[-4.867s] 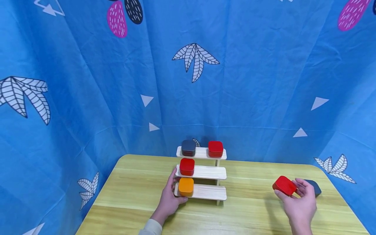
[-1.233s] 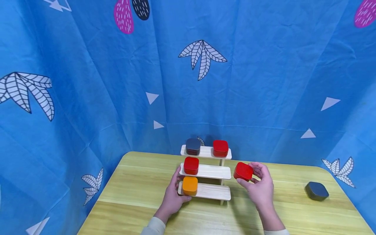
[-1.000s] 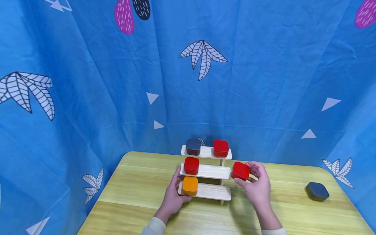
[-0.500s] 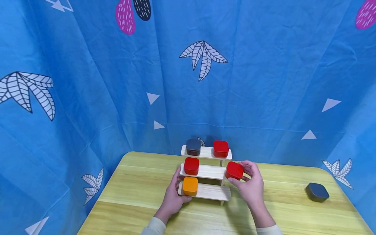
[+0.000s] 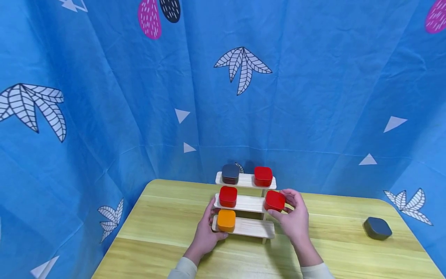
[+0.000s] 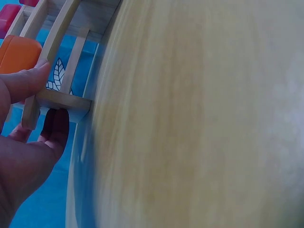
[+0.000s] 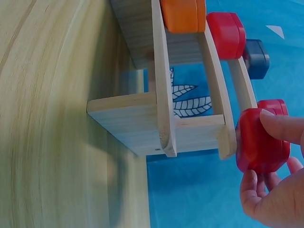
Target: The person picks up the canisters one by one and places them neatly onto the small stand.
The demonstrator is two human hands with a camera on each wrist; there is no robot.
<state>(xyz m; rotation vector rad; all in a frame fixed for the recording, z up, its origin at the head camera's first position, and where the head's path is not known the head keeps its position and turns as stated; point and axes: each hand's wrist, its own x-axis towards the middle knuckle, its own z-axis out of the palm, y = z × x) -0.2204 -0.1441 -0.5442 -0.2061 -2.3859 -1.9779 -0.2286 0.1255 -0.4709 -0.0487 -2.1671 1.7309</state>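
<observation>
A three-tier wooden shelf stand (image 5: 252, 226) sits on the table. My left hand (image 5: 204, 237) grips its left end, thumb at the front of the lowest tier beside an orange rounded box (image 5: 226, 220). My right hand (image 5: 295, 217) holds a red rounded box (image 5: 275, 200) between thumb and fingers at the right end of the middle tier; in the right wrist view this red box (image 7: 260, 142) is close to the tier's end, and I cannot tell whether it touches. Another red box (image 5: 228, 196) sits on the middle tier's left. The top tier bears a dark box (image 5: 230, 173) and a red box (image 5: 263, 176).
A further dark blue-grey box (image 5: 377, 228) lies on the right side of the wooden table (image 5: 341, 248). Behind the stand hangs a blue patterned curtain (image 5: 306, 116), close to the table's back edge.
My right hand has carried the red box leftward from near the dark box at the right to the middle tier's right end. My left hand keeps its grip on the stand.
</observation>
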